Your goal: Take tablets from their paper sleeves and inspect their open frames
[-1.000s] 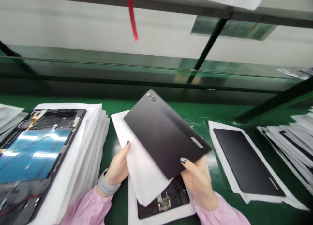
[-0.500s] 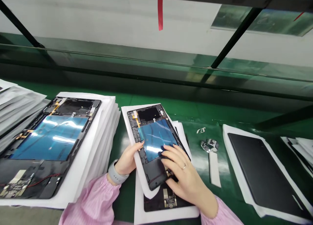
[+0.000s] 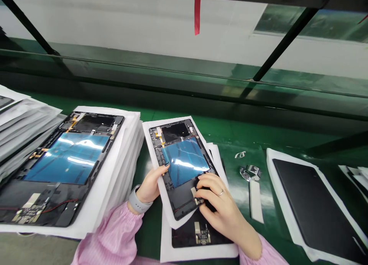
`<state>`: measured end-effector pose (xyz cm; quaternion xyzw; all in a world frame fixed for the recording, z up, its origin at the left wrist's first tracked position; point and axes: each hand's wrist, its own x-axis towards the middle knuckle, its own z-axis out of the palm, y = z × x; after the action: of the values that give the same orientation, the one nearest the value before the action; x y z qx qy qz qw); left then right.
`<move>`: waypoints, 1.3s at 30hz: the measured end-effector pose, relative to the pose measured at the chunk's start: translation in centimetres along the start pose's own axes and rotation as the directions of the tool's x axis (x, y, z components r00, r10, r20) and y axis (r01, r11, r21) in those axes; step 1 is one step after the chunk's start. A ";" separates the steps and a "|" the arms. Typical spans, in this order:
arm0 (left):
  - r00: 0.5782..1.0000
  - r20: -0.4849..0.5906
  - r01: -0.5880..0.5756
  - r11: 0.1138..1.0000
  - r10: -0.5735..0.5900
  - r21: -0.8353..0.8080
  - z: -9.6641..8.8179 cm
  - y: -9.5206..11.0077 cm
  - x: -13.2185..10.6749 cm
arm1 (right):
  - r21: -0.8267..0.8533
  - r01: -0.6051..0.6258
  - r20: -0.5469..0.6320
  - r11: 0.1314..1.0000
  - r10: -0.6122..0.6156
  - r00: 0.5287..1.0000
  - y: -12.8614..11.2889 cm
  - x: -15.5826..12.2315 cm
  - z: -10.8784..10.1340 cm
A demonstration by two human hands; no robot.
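Observation:
An opened tablet body [image 3: 181,161] with a shiny blue panel lies tilted on a white sheet [image 3: 149,134] in front of me. My left hand [image 3: 149,184] grips the left edge of that sheet and tablet, thumb on top. My right hand [image 3: 218,207] rests on the tablet's lower right part, fingers curled and pressing near a small circuit board. Under it lies another opened tablet [image 3: 198,234] on its own white sheet.
A tall stack of white sheets [image 3: 120,169] topped by an opened tablet [image 3: 66,157] stands at the left. A dark back cover [image 3: 313,207] on a sheet lies at the right. A small metal piece [image 3: 250,172] and a white strip [image 3: 255,199] lie on the green mat between.
A second ago my hands held a dark back cover over the sheet. That cover is gone from my hands; an opened tablet now lies there, and my right fingers have curled lower on it.

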<state>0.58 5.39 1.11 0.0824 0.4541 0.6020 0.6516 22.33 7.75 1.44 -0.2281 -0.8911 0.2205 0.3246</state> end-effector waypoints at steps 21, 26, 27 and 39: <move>0.927 0.283 0.276 0.958 -0.245 -0.074 0.2 0.6 -0.7 | 0.764 -0.533 0.140 0.362 0.714 0.686 1.5 0.2 -1.9; 0.876 0.449 0.255 0.960 -0.177 -0.118 -0.6 0.3 -0.2 | 0.855 -0.459 0.136 0.240 0.752 0.645 1.0 0.5 -2.0; 0.849 0.503 0.257 0.958 -0.160 -0.128 -0.7 0.2 -0.1 | 0.863 -0.451 0.130 0.228 0.762 0.635 1.0 0.4 -2.0; 0.814 0.551 0.280 0.955 -0.181 -0.100 -1.0 0.0 -0.1 | 0.918 -0.397 0.268 -0.021 0.770 0.579 0.9 0.8 -2.3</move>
<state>-0.05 4.85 0.61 0.1333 0.2051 0.5090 0.8253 23.53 9.45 2.94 -0.3876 -0.3294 0.7614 0.4019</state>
